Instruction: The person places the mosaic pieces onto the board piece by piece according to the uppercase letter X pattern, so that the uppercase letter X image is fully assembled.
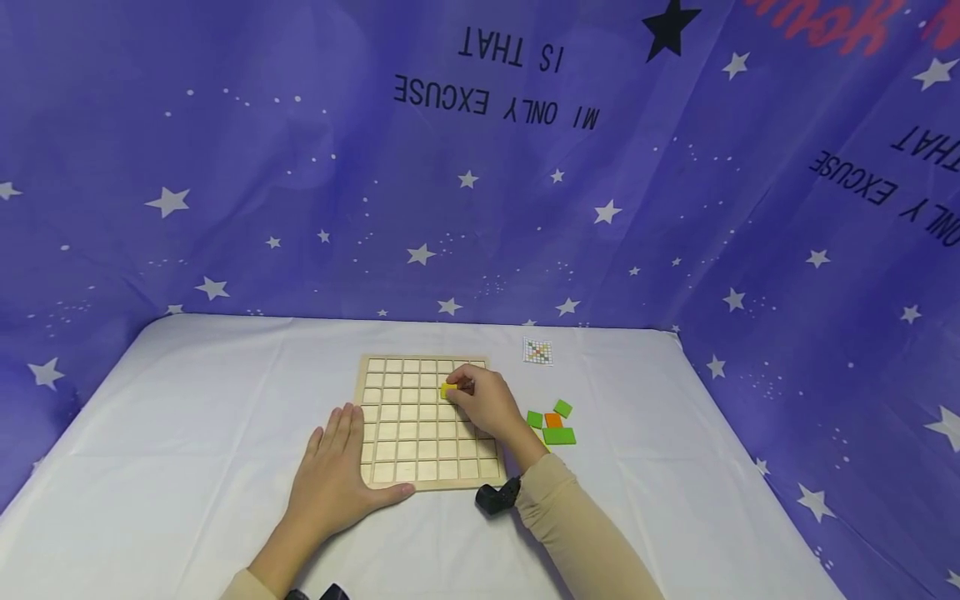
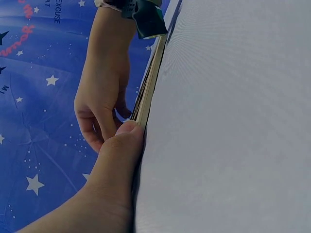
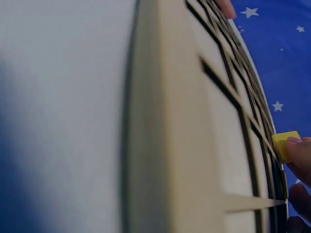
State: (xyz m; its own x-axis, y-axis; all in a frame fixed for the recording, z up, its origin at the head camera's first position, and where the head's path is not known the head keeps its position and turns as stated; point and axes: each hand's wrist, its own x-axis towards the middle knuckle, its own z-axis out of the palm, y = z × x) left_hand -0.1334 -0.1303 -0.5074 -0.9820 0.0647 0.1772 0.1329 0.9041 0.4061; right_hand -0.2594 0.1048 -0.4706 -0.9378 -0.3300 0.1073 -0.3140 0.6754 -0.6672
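A wooden grid board point(image 1: 407, 427) lies on the white cloth. My left hand point(image 1: 333, 483) rests against its left side and lower left corner, fingers straight and thumb along the near edge; in the left wrist view the left thumb point(image 2: 119, 150) touches the board's edge point(image 2: 150, 82). My right hand point(image 1: 491, 404) pinches a yellow square piece point(image 1: 447, 391) over the upper right part of the grid. The right wrist view shows the yellow piece point(image 3: 285, 146) between thumb and finger, near the board's surface; whether it touches the board I cannot tell.
Right of the board lie green pieces point(image 1: 558, 436) and an orange piece point(image 1: 553, 420), with a bit of yellow beside my right wrist. A small printed card point(image 1: 537, 352) with a coloured grid lies further back. A purple star-patterned cloth point(image 1: 420, 167) hangs behind the table.
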